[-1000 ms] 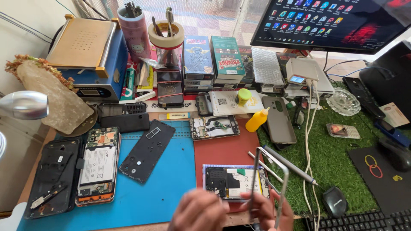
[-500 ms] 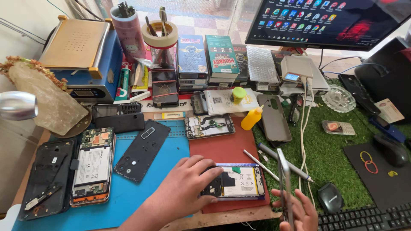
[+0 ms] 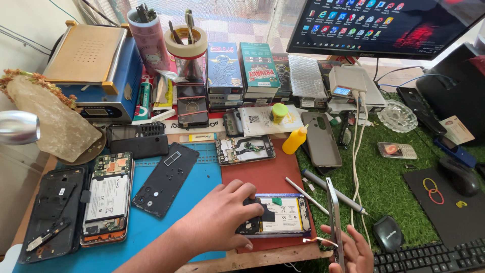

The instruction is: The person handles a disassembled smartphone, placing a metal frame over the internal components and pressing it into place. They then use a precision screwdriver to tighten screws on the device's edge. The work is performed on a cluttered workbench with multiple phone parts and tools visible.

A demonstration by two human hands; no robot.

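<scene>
Both arms are bare, with no sleeve in view. The left hand (image 3: 222, 217) and forearm carry no ring, watch or glove. The right hand (image 3: 353, 250) is likewise bare, fingers unadorned, nails short.

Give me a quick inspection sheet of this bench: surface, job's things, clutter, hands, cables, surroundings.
Surface: blue work mat beside a red mat, green turf mat to the right.
Job's things: opened phone with battery exposed on the red mat; thin panel held on edge.
Clutter: second opened phone, black back cover, yellow bottle, grey case, boxes, tape roll.
Hands: left hand rests on the opened phone; right hand grips the thin panel.
Cables: white cables run across the turf.
Surroundings: monitor, keyboard, mouse, blue heating machine.
</scene>
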